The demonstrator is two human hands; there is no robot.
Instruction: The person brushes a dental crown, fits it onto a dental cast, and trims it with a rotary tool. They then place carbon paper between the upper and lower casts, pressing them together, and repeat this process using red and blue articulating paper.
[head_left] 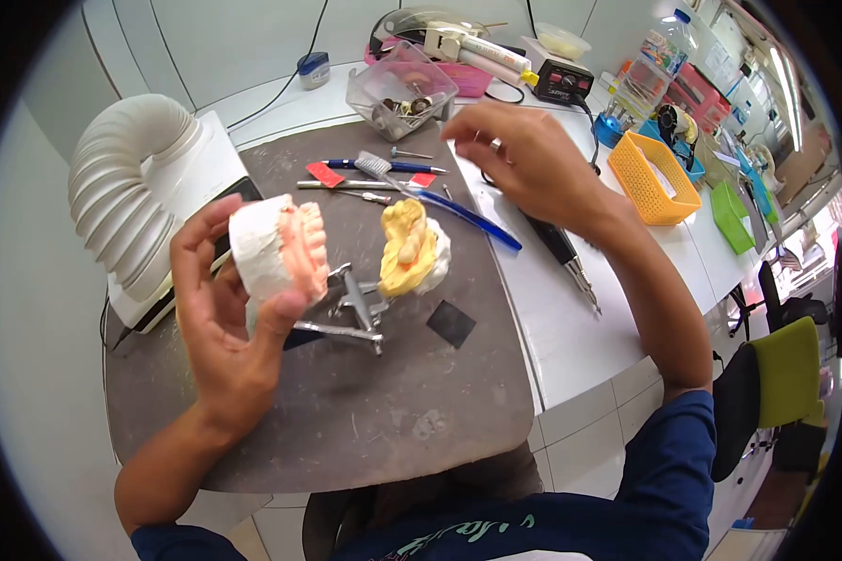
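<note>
Gripping the white-and-pink cast (276, 251) at near left, left hand (223, 329) wraps thumb and fingers round it, just above the metal frame (346, 332); a loose hold could drop it there and chip it. Right hand (538, 166), farther right, fingers bent, can't tell if pinching anything. Far right: yellow basket (672, 208), pale sheet (662, 178) inside. Farther, middle: clear box (365, 101), small pieces (407, 109) inside, too tiny to identify.

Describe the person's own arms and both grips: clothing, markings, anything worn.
The left arm and right arm emerge bare from short, dark-blue sleeves. The left grip and right grip are ungloved; the right wears what looks like a ring. Pale-green lettering marks the matching shirt.
</note>
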